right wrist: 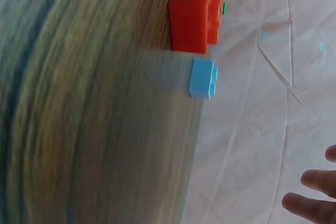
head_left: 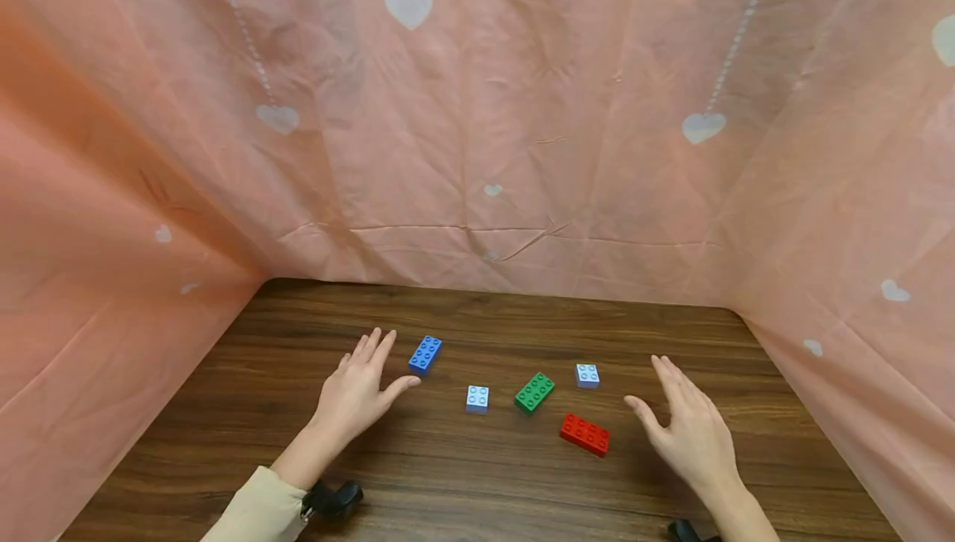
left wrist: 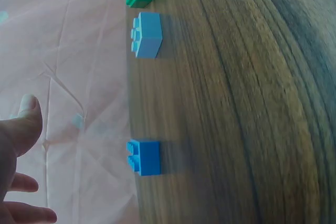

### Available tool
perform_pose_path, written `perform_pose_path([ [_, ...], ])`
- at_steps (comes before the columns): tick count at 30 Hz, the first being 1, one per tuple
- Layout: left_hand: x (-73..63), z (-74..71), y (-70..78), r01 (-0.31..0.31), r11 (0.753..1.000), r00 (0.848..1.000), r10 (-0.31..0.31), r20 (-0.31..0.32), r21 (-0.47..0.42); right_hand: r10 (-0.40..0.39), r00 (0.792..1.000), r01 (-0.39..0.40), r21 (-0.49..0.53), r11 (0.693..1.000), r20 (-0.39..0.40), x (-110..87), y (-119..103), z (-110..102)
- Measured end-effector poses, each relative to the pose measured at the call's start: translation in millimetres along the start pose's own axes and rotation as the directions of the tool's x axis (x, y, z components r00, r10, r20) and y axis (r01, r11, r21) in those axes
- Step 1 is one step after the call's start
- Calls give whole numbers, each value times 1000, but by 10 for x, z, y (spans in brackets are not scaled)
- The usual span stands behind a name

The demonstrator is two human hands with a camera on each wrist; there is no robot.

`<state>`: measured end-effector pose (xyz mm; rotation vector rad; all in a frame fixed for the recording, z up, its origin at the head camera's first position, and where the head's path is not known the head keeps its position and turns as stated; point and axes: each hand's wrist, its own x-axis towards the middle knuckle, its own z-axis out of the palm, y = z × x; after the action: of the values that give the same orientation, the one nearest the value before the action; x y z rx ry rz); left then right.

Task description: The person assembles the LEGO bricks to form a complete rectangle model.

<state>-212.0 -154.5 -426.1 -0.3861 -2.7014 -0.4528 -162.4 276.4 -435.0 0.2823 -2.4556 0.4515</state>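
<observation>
Five toy building bricks would exceed a plain count, so several lie apart on the brown table: a blue brick (head_left: pixel 425 354), a light blue square brick (head_left: pixel 477 399), a green brick (head_left: pixel 535 393), a second light blue square brick (head_left: pixel 587 375) and a red brick (head_left: pixel 585 434). My left hand (head_left: pixel 356 389) is just left of the blue brick, fingers straight and thumb spread, holding nothing. To the right of the red brick, my right hand (head_left: pixel 690 430) has its fingers extended and holds nothing. The left wrist view shows the blue brick (left wrist: pixel 144 157) apart from the fingers.
The wooden table (head_left: pixel 418 484) meets a pink curtain (head_left: pixel 462 152) with white hearts at its back and sides. A black wrist device (head_left: pixel 336 499) sits on the left wrist, and another (head_left: pixel 688 530) is partly visible at the right wrist.
</observation>
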Motion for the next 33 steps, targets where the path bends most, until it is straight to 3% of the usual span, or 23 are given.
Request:
perform_pose_path([
  [10, 52, 125, 79, 26, 994, 999, -29, -27, -103, 58, 997, -60, 32, 998, 42, -32, -45, 52],
  [24, 91, 200, 99, 118, 971, 993, -112, 42, -206, 121, 982, -132, 74, 988, 144, -68, -111, 98],
  [29, 110, 250, 79, 152, 959, 988, -144, 53, -237, 115, 978, -133, 91, 987, 173, -80, -132, 118],
  [33, 138, 305, 74, 167, 949, 986, -157, 59, -266, 78, 986, -95, 116, 989, 146, -96, -124, 151],
])
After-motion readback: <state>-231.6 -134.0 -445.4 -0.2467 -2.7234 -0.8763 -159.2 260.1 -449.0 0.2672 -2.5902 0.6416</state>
